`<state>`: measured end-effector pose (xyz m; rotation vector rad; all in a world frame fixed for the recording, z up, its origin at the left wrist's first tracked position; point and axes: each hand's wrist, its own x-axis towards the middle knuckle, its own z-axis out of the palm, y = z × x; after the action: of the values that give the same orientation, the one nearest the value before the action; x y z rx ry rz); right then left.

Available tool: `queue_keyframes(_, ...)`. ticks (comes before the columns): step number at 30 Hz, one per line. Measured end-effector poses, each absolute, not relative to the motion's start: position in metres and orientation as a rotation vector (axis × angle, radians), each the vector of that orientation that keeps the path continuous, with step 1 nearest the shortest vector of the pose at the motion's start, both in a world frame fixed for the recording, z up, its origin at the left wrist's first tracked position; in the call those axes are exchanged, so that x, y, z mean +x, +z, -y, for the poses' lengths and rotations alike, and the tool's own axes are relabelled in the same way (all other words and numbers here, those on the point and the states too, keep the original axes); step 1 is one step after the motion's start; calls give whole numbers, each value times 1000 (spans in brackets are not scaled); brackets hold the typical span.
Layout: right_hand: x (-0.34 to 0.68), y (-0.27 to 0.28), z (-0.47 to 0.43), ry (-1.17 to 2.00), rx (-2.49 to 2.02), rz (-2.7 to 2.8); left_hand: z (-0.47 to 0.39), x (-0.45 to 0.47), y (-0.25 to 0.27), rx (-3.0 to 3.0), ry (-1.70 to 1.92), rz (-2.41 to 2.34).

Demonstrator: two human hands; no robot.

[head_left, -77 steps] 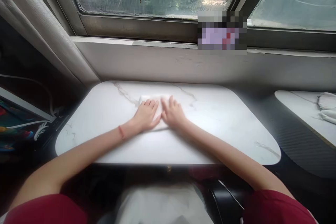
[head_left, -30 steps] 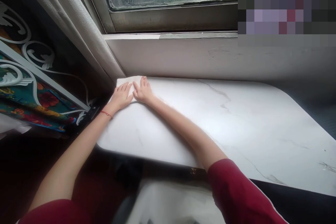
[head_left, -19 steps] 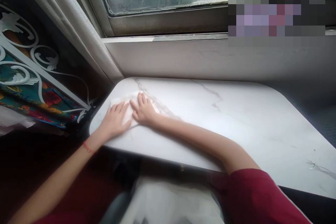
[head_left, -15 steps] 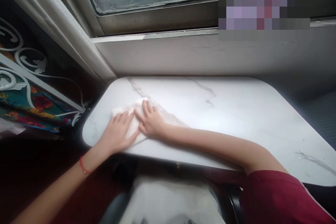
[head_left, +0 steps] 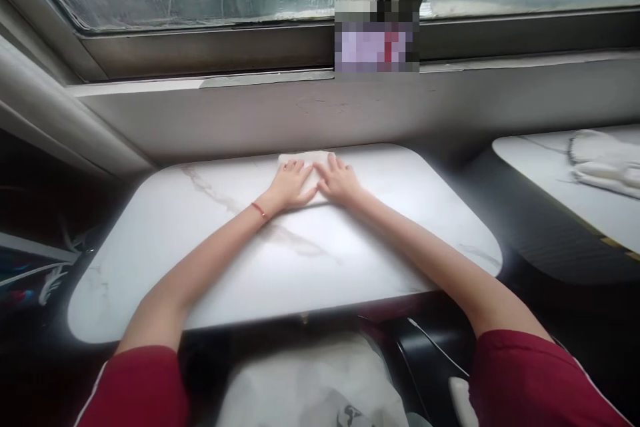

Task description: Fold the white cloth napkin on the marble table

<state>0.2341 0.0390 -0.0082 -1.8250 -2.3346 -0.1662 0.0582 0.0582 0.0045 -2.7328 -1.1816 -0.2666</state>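
A folded white cloth (head_left: 306,158) lies flat near the far edge of a white, marble-patterned tabletop (head_left: 240,273). My left hand (head_left: 291,185) rests palm down on the cloth's left part, fingers stretched forward, a thin red bracelet (head_left: 259,209) on the wrist. On the cloth's right part lies my right hand (head_left: 341,183), also flat with its fingers spread. The two thumbs point toward each other and almost meet. Both hands press on the cloth from above and do not grasp it; their palms hide part of it.
Behind the table run a low wall (head_left: 240,117) and a window frame (head_left: 210,53). To the right stands another white tabletop (head_left: 540,167) with a white folded item (head_left: 607,163). A white cable (head_left: 440,347) and a pale fabric item (head_left: 315,383) are below the near edge.
Both hands have slid with the cloth from the table's left end to the middle of its far edge. The view has turned right, bringing the second tabletop into sight.
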Motion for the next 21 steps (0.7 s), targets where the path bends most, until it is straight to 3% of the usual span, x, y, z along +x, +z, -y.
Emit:
queue_keyframes(9, 242, -16, 37, -271, -1985, 2270, -4, 72, 4, -2872, -305, 963)
queue_keyframes(16, 201, -24, 141, -367, -1460, 2528, 116, 2, -4, -2870, -316, 991)
queue_keyframes(21, 207, -26, 129, -253, -1371, 2518, 122, 6, -16, -2867, -412, 1193)
